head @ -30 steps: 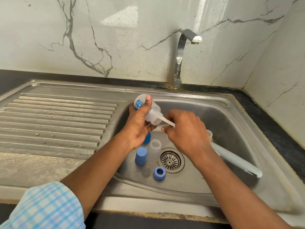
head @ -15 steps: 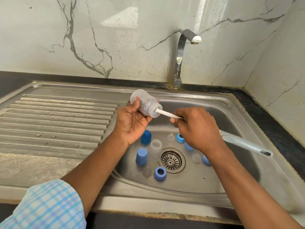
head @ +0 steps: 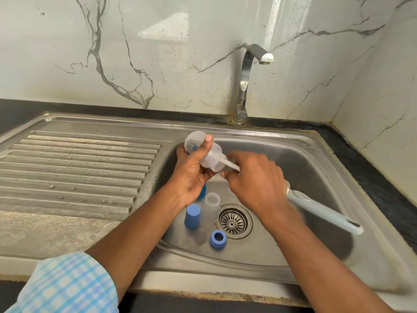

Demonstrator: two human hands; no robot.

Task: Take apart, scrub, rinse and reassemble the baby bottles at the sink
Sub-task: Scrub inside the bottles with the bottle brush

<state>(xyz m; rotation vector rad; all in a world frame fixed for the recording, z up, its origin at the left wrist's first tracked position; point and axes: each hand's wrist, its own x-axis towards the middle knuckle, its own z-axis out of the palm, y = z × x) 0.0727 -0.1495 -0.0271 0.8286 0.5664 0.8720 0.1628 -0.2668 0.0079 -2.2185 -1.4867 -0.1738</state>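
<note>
drain strainer [head: 232,221]: landmark; round slotted steel insert in the basin floor.
sink basin [head: 316,163]: stainless steel, scuffed and dull; surrounds the drain strainer.
drainboard [head: 74,168]: ribbed steel, left of the drain strainer; water drops on the ribs; stained strip along its front edge.
faucet [head: 244,84]: chrome, curved neck; behind the drain strainer at the rear rim; spout turned right.
countertop [head: 370,172]: dark strip behind and right of the drain strainer, between sink and walls.
walls [head: 158,53]: pale marble-pattern panels, grey veins; meet in a corner behind-right of the drain strainer.
baby bottle [head: 214,157]: clear; held over the basin, up and behind-left of the drain strainer; tilted, mouth facing right.
left hand [head: 191,177]: fingers curled under the baby bottle, thumb pressed along its upper side.
right hand [head: 256,179]: just behind the drain strainer; fingers closed round the brush stem just beside the bottle mouth.
bottle brush [head: 325,213]: white stem enters the bottle mouth; pale blue handle slants out right of the drain strainer.
second bottle [head: 212,203]: clear, upright, mouth open; just left of the drain strainer.
blue cap [head: 192,216]: upright, left of the drain strainer, beside the second bottle.
blue collar ring [head: 218,239]: on the basin floor, just front-left of the drain strainer.
</note>
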